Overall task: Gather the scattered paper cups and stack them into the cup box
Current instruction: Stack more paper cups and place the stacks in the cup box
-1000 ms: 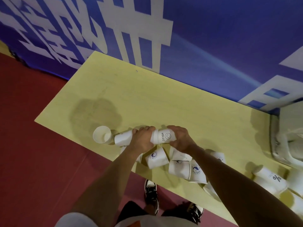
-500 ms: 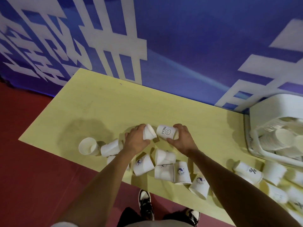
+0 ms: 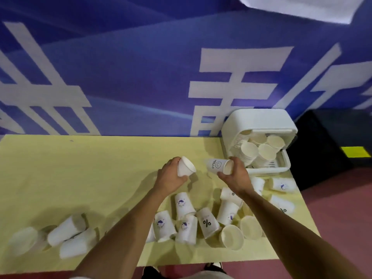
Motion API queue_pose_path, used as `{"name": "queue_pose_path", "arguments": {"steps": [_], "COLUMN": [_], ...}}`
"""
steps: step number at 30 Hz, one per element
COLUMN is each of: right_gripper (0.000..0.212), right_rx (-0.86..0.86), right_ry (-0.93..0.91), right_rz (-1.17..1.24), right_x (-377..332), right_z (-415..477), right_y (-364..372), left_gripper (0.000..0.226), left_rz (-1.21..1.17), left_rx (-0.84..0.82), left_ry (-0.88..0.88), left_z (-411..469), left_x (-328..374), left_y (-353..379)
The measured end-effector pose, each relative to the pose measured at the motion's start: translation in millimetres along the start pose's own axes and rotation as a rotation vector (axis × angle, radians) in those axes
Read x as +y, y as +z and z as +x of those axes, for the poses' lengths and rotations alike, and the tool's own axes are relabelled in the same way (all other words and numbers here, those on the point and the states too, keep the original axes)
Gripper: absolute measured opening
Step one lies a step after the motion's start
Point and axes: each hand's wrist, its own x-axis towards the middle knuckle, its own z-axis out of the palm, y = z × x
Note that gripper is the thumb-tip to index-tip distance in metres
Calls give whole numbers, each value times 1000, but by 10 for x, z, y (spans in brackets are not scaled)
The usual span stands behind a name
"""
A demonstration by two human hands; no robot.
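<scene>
My left hand (image 3: 170, 178) grips a plain white paper cup (image 3: 186, 167), tilted with its mouth up and to the right. My right hand (image 3: 234, 177) holds a white cup printed HELLO (image 3: 218, 166) on its side, mouth toward my palm. The two cups are a short gap apart above the yellow table (image 3: 90, 178). The white cup box (image 3: 259, 121) stands at the table's far right corner with several stacks of cups (image 3: 259, 150) inside. Several loose cups (image 3: 201, 222) lie on their sides below my hands, more cups (image 3: 66, 238) at the near left.
A blue wall banner with white characters (image 3: 141, 77) runs right behind the table. Red floor (image 3: 332, 208) lies to the right and near side. A black block with a yellow mark (image 3: 332, 150) sits right of the box. My shoes (image 3: 213, 265) show under the near edge.
Both hands pulled apart, each with one cup, and moved right toward the box. The view swung right, bringing the cup box fully into sight.
</scene>
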Motion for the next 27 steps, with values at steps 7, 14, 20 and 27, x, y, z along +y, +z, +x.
{"name": "queue_pose_path", "arguments": {"steps": [7,14,20,27], "right_gripper": [78,60,66,71], "right_rx": [185,332,358,272], "right_ry": [113,138,75,6], "right_rz": [66,79,-14,-199], "right_x": [714,1269,1457,1551], "right_z": [29,137,539,928], "right_y": [-789,-1397,-1549,-1408], "left_gripper": [66,69,74,72], "left_rz": [-29,-48,-77,-113], "left_rx": [-72,-124,-174,-156], "left_ry": [112,143,124,75], "left_z": [260,368,451,475], "left_x": [866,1476,1689,1584], "left_y": [533,1027,1358,1433]}}
